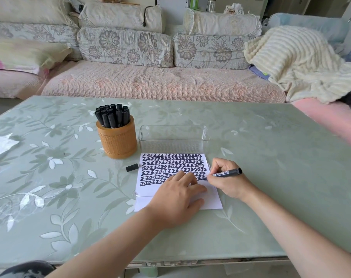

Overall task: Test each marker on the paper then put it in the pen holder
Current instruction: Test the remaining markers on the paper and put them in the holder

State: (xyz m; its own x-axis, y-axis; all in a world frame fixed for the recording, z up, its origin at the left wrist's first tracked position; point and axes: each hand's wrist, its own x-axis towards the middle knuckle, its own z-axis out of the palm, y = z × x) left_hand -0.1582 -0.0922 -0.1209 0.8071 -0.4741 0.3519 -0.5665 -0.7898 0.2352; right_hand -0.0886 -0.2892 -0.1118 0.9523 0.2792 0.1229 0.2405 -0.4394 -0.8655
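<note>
Because the paper [210,201] could slide while we write, our left hand [178,195] lies flat on it. Its fingers are straight, pressing down and holding nothing. Our right hand [228,181] has its grip closed around the black marker [228,173], pinching it low near the tip so the strokes come out neat. The marker leans toward three o'clock. Its tip meets the paper at the right end of the last row of black marks.

Its cap [132,167] lies on the bench [270,177] at nine o'clock from the paper, close by, so we think it can go back on soon. The pen holder [118,141] stands at ten o'clock, full of other markers [112,115] and near enough to reach. A clear box [173,137] sits at twelve o'clock, just past the paper's top edge.

Our left hand hides part of the lower rows, so we cannot tell how many marks are there. Fingers cover much of the marker's tip. The writing on the marker is too small to read.
</note>
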